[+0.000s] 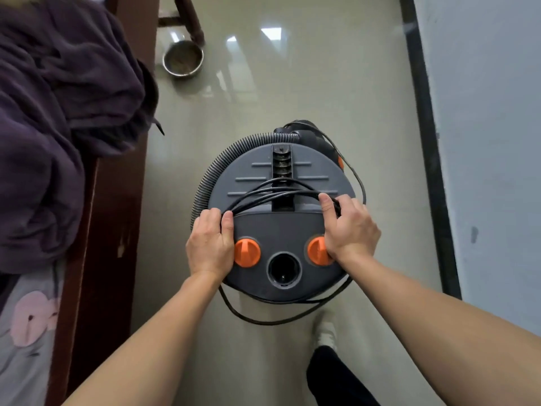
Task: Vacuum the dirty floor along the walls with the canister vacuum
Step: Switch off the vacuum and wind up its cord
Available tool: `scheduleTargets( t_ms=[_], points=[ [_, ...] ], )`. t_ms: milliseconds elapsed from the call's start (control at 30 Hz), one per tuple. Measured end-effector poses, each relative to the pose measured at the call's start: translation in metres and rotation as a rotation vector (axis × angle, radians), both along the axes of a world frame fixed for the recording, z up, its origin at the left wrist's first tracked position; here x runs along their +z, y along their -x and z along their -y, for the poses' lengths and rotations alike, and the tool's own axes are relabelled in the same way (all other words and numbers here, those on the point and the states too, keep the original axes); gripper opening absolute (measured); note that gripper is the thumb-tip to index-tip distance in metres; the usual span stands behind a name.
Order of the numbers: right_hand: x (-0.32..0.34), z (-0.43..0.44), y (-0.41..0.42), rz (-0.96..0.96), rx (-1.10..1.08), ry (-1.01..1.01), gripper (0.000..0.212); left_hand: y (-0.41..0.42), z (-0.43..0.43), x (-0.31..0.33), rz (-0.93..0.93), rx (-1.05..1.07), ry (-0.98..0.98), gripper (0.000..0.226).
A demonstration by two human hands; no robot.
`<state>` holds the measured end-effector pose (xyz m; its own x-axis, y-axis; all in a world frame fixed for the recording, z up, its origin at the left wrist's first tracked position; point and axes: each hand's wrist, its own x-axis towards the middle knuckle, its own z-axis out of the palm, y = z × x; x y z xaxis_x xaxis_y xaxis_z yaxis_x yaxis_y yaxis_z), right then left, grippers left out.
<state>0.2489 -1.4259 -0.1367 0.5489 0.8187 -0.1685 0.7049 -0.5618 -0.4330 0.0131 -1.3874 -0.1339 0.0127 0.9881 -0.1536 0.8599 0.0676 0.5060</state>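
So, the glossy beige tile floor point(307, 98) fills most of the view. A pale wall point(491, 142) runs down the right side, with a dark baseboard point(424, 127) where it meets the floor. On the left there's a big rumpled purple blanket point(58, 112) lying on some reddish-brown wooden furniture point(111, 230).

The canister vacuum point(281, 230) sits on the floor pretty much dead centre, seen from straight above. It's between the furniture and the wall and touches neither. It has a round dark grey lid. Its ribbed grey hose point(210, 171) curls around the left and far side of the body. The black power cord point(275, 191) is looped in several strands across the top, and one slack loop hangs onto the floor at the near side.

Both bare arms reach down to it. The left hand point(209, 244) is at the left rim, fingers curled, with the cord strands pinched against the thumb. The right hand point(349, 227) is at the right rim with its fingers wrapped over the other end of the same bundle.

Up by the furniture sits a metal bowl point(183, 58) with something brownish inside. A white shoe point(325, 332) shows just below the vacuum. The lid has two orange knobs, left knob point(247, 252) and right knob point(317, 250), the second partly under the right hand, and a round open port point(284, 269) between them.
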Motion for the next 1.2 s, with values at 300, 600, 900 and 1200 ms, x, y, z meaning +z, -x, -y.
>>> scheduleTargets(
  t_ms=[300,600,900,1200],
  points=[
    [0.004,-0.168,-0.056,0.006,0.054,-0.008,0.06,-0.055,-0.159,0.003,0.029,0.049,-0.026,0.049],
    [0.001,-0.322,-0.1,0.052,0.007,-0.058,0.068,-0.101,-0.32,-0.001,0.062,0.03,-0.062,0.054],
    [0.002,-0.491,-0.149,0.081,-0.025,-0.068,0.065,-0.15,-0.491,0.0,0.037,0.019,-0.069,0.054],
    [-0.003,-0.644,-0.195,0.046,0.02,-0.049,0.063,-0.196,-0.632,-0.002,0.032,0.074,-0.037,0.044]
  ],
)
